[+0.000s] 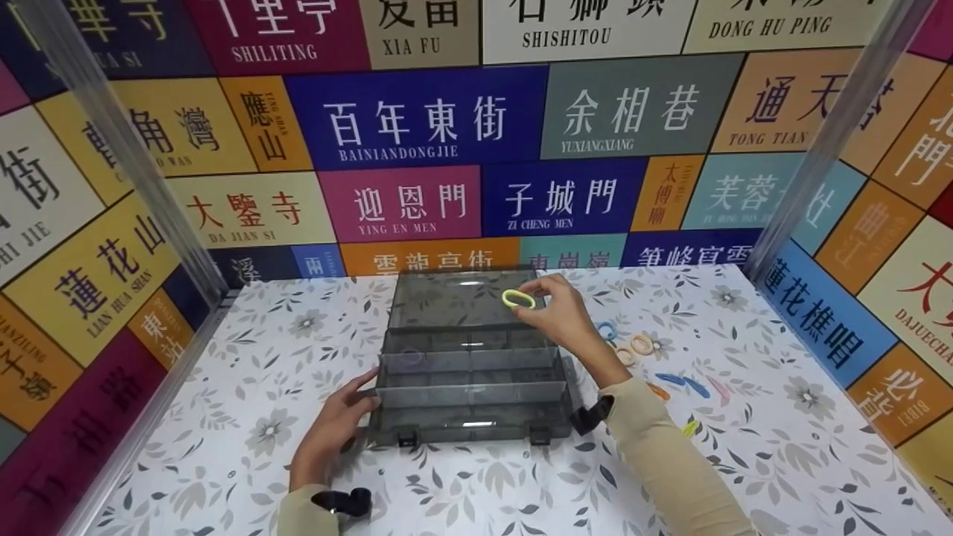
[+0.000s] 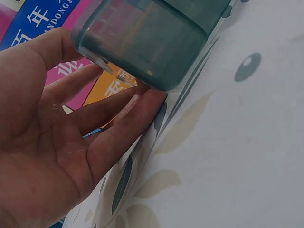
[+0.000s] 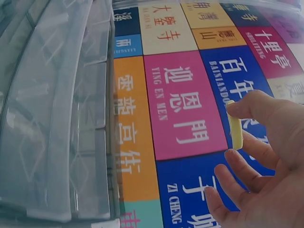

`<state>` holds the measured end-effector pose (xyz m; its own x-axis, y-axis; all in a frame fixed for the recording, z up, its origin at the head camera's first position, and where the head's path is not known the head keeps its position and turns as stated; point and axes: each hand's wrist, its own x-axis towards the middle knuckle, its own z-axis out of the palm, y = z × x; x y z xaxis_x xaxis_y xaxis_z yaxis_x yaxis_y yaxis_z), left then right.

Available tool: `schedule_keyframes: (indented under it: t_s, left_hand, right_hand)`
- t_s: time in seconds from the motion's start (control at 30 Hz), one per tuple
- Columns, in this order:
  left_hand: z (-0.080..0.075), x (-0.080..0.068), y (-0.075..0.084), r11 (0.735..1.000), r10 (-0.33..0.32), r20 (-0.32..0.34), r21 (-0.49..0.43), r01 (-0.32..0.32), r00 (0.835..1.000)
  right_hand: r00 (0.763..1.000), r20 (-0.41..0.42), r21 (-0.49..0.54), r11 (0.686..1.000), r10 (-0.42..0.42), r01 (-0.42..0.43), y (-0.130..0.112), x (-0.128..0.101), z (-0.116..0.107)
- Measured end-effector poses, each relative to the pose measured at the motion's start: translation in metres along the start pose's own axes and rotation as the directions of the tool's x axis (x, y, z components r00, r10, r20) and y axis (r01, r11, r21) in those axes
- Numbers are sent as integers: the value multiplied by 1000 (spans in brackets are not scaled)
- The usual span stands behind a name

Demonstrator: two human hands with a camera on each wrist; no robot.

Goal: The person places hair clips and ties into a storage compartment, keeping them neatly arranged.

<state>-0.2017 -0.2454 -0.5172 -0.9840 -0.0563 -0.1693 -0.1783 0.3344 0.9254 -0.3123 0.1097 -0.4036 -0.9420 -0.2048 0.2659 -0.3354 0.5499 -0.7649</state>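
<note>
Between thumb and index finger my right hand (image 1: pixel 557 309) pinches a yellow hair tie (image 1: pixel 518 299), held above the rear part of a dark see-through compartment box (image 1: pixel 476 430). The right wrist view shows the hair tie (image 3: pixel 235 126) edge-on, the other fingers loosely spread. The box's lid (image 1: pixel 439 301) is folded back. My left hand (image 1: pixel 339 420) rests against the box's left side. In the left wrist view its fairly straight fingers touch the box's corner (image 2: pixel 166 57). Inside a left compartment lies a purple ring (image 1: pixel 411 357), dimly seen through the plastic.
Right of the box lie a blue hair tie (image 1: pixel 607 330) and beige hair ties (image 1: pixel 641 344), partly behind my right forearm. Nearer are blue clips (image 1: pixel 695 386), a pink clip (image 1: pixel 719 388), an orange piece (image 1: pixel 658 391) and a yellow piece (image 1: pixel 690 429). Sign-patterned walls (image 1: pixel 417 119) enclose the table.
</note>
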Motion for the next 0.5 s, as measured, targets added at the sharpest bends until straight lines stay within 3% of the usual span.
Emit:
schedule_keyframes:
  t_s: [0.5]
  left_hand:
    - [1,0,-1,998,45,-29,50,-44,999]
  right_hand:
    - [984,157,65,995,-86,77,-8,26,49]
